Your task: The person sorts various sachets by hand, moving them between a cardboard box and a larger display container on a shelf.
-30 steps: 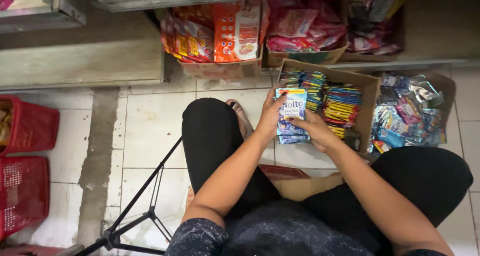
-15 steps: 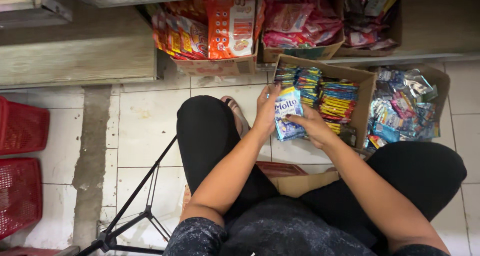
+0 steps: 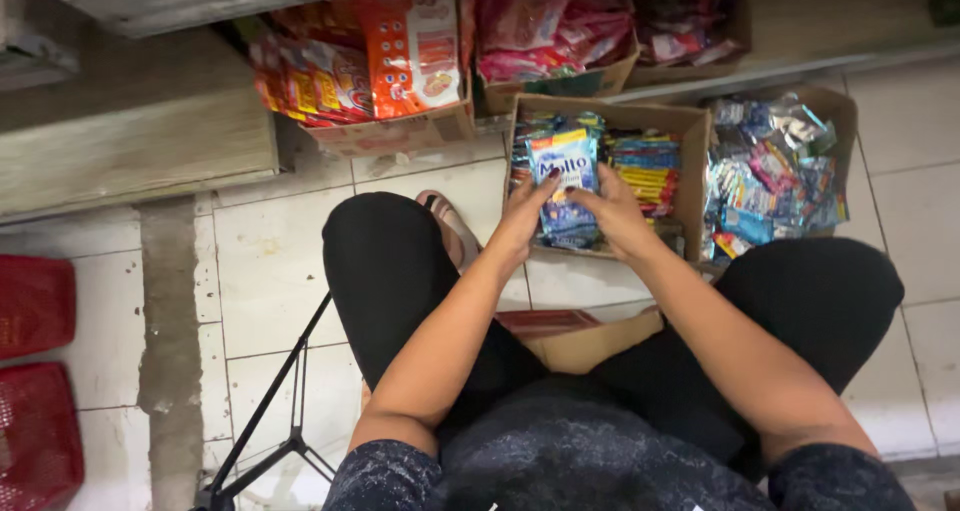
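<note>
Upper middle of the frame, left hand (image 3: pixel 522 211) and right hand (image 3: pixel 612 211) clasp a blue snack-packet stack (image 3: pixel 563 186) over the open cardboard box (image 3: pixel 690 186); seating it between the rows looks due

place: shop | evidence: cardboard boxes (image 3: pixel 690 131) of snack packets (image 3: pixel 770 171), red baskets (image 3: pixel 35 441)

Both bare forearms reach forward from the body and converge far ahead of the bent knees. The left hand (image 3: pixel 522 214) and right hand (image 3: pixel 612 211) sit close together, palms turned inward toward each other, fingers curled in a grip.
</note>
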